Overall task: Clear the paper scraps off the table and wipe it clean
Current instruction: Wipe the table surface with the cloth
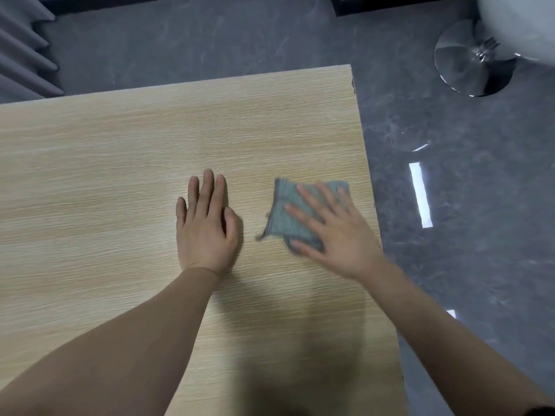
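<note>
Head view: the light wood-grain table (90,163) fills the left and centre of the frame. Its far edge runs from the left side up to a corner in the upper middle, and its right edge drops from that corner toward the lower right of the frame. The board to the left of the hands and above them lies bare.

The left hand (205,226) lies flat on the wood at the centre of the frame, fingers straight and close together, holding nothing. Just to its right, apart from it, the right hand (336,232) presses down on a grey-green cloth (285,211) with spread, straight fingers; they lie on the cloth rather than curl round it. The cloth is blurred, lies on the table close to the right edge, and its far right corner nearly reaches that edge.

Beyond the table is a dark grey marbled floor (450,205) with bright reflections. In the upper right stand the round chrome base (471,61) of a seat and a blurred white seat (519,22) above it, well apart from the table. Grey curtain folds (21,55) hang in the upper left.
</note>
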`<action>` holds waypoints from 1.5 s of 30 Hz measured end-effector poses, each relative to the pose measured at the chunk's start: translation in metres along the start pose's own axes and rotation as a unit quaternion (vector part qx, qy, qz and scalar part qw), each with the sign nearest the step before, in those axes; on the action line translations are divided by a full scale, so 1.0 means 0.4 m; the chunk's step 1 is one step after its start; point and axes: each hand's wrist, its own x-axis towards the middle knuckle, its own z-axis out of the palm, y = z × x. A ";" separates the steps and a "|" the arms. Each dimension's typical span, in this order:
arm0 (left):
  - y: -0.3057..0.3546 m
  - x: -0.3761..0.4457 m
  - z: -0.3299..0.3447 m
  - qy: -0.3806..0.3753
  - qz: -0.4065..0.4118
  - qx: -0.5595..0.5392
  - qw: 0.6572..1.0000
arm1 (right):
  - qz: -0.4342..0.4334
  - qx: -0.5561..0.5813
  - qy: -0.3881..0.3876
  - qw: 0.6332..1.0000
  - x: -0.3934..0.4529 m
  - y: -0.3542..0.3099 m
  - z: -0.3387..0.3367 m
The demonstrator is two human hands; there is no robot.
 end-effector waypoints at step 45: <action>-0.018 -0.033 -0.005 -0.001 0.086 -0.011 0.996 | 0.026 -0.003 -0.002 1.000 -0.201 -0.129 0.048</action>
